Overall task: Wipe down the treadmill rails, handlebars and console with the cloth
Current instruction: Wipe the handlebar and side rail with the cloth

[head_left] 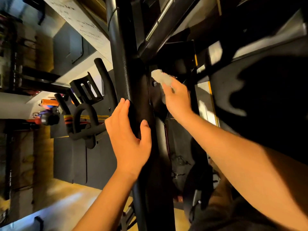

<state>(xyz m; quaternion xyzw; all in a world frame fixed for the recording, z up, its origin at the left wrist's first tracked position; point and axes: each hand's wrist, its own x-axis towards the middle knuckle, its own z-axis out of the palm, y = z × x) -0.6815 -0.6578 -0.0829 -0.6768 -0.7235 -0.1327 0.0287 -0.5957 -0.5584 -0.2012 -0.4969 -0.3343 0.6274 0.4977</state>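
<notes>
The cloth (160, 77) is bunched at the fingertips of your right hand (178, 99), which holds it up by the dark frame panel (155, 97). Blur hides whether it touches. Just left of it stands the black post (131, 77), whose long axis runs top to bottom in view. Your left hand (128, 130) clasps that post lower down, thumb opposite fingers. To wipe the post, your right hand likely needs to shift left and follow that axis.

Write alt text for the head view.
A person's right hand holds a pale, blurred cloth close beside a black post of the machine, while the left hand grips that post nearer the camera. The room is dim.
</notes>
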